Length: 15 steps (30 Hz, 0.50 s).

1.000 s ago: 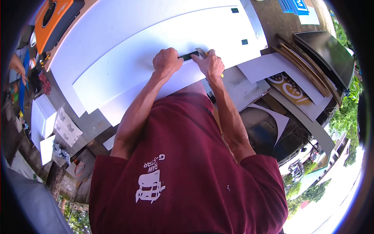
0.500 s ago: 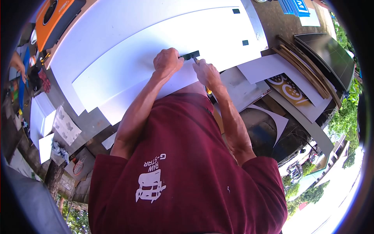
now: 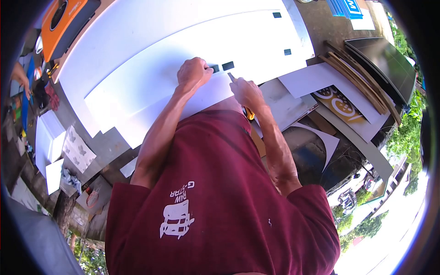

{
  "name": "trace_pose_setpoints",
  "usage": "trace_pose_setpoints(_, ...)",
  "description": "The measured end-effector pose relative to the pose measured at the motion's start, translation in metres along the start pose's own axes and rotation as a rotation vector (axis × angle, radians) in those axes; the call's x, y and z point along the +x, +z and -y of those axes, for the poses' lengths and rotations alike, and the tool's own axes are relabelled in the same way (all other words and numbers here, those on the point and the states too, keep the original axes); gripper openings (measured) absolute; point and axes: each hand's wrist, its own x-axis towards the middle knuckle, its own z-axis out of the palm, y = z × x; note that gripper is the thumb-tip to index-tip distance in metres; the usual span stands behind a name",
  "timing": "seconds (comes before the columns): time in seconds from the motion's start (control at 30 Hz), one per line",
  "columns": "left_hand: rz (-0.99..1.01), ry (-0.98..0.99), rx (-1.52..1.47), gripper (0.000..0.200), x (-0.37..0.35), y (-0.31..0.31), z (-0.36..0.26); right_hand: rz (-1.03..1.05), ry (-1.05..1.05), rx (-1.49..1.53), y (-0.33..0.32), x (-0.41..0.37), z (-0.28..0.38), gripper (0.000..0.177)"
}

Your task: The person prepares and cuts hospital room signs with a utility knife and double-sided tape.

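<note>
A large white sheet [image 3: 151,73] lies in front of me, its long edge against my body. My left hand [image 3: 195,72] is closed on a short dark strip [image 3: 214,69], pinched at the fingertips and held at the sheet's surface. Just right of it a small dark rectangular piece [image 3: 228,66] lies flat on the sheet, with a narrow gap between the two. My right hand [image 3: 249,93] grips a cutter knife [image 3: 232,77] whose grey blade points up at that piece without covering it. Two more dark pieces, one upper [image 3: 277,15] and one lower [image 3: 287,52], sit near the sheet's right end.
An orange machine [image 3: 68,25] stands at upper left. Boards and wooden strips [image 3: 357,85] are stacked on the right beside a dark panel [image 3: 385,64]. Something yellow-handled [image 3: 250,113] shows by my right wrist. Another person's hand [image 3: 20,80] is at far left.
The dark strip, earlier one length under the blade, is now in two parts with a gap. My right hand has drawn the knife down and slightly right; my left hand has shifted slightly left.
</note>
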Motion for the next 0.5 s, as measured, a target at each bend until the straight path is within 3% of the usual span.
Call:
trace_pose_setpoints(0.1, 0.167, -0.163, -0.245, 0.022, -0.004, -0.026, 0.011, 0.151, 0.196, 0.291, -0.023, -0.012, -0.007, 0.044)
trace_pose_setpoints(0.13, 0.143, -0.133, -0.233, 0.027, -0.002, -0.028, 0.019, 0.147, 0.253, 0.488, -0.031, -0.015, -0.003, 0.043)
trace_pose_setpoints(0.23, 0.173, -0.009, -0.373, 0.03, -0.015, -0.047, 0.02, -0.019, 0.083, 0.956, -0.021, -0.004, -0.003, 0.04)
trace_pose_setpoints(0.4, 0.173, 0.007, -0.488, 0.03, -0.019, -0.053, 0.022, -0.052, 0.06, 1.087, -0.037, 0.018, 0.039, 0.05)
trace_pose_setpoints(0.5, 0.166, 0.026, -0.477, 0.029, -0.013, -0.056, 0.025, -0.003, 0.057, 1.058, -0.034, 0.039, 0.043, 0.041)
